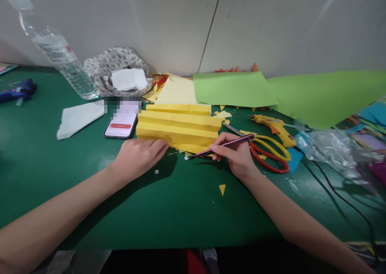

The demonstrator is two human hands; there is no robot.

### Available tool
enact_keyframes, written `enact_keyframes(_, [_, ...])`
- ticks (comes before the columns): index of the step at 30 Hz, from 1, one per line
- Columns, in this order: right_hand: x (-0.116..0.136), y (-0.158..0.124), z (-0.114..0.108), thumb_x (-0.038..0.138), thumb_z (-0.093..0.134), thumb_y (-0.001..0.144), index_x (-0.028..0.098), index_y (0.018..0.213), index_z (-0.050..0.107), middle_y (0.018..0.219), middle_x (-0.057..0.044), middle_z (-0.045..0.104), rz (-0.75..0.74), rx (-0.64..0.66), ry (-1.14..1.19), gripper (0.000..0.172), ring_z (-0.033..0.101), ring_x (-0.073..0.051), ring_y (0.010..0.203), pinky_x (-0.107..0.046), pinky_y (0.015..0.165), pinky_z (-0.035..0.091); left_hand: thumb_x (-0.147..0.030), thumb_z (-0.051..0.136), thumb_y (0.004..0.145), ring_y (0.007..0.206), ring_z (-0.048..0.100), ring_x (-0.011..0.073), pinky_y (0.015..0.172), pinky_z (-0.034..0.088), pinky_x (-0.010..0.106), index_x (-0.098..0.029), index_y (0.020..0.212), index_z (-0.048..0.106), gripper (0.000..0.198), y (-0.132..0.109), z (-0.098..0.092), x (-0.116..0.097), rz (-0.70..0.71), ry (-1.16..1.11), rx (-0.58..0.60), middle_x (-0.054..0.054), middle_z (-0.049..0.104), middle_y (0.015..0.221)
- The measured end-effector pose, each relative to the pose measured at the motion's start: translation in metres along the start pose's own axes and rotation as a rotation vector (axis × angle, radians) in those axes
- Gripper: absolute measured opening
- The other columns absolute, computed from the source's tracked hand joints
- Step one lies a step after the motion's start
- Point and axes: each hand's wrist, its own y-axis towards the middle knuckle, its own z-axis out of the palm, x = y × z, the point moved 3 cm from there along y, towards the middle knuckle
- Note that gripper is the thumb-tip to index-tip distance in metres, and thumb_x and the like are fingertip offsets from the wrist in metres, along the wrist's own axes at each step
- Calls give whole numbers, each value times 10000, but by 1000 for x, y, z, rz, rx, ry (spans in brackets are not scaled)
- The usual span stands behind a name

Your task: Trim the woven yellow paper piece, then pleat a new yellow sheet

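Note:
A sheet of yellow paper (181, 130), folded into pleats, lies on the green table. My left hand (140, 155) is closed at its front left edge, with the fingertips on the paper and partly hidden. In my right hand (235, 155) is a dark purple pen (224, 146), held slantwise across the paper's front right corner. The pen's tip points left, beside a small white dot (186, 158) on the table. Another white dot (157, 172) lies nearer to me. Scissors (271, 153) with red and yellow handles lie just right of my right hand.
A phone (122, 121), white tissue (78, 119), a patterned cloth bag (120, 60) and a water bottle (60, 52) are at left. Green sheets (235, 89) lie behind. At right are a yellow glue gun (276, 129) and crumpled clear plastic (334, 149). A blue glue gun (19, 92) lies far left.

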Motion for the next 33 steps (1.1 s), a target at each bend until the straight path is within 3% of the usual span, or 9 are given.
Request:
enact_keyframes(9, [5,-2,3,293,696,686,179,641,587,538,12,596,-19,3,-107,164,539,-106,478,-232,446,405,-297,466,838,404,495,116,405,200,230,-200,662,633,261,1,1,6,-235,4,8,-13,572,441])
enact_keyframes(17, [13,-4,4,258,649,731,170,670,594,592,-9,614,-155,67,-365,120,546,-122,530,-249,497,427,-291,507,798,401,488,117,417,187,241,-207,605,606,232,0,3,4,-197,8,7,-28,559,434])
enact_keyframes(27, [29,-6,-4,199,626,737,171,657,618,553,3,606,-458,-27,-724,85,486,-88,448,-222,420,370,-325,494,809,379,443,121,409,139,238,-196,593,576,265,1,3,8,-214,103,38,-15,510,409])
enact_keyframes(33, [25,-6,-5,214,634,746,189,685,615,588,3,621,-440,-156,-664,68,527,-108,504,-239,466,406,-328,478,815,386,449,120,414,142,243,-189,576,572,292,0,4,9,-232,74,51,-3,534,429])
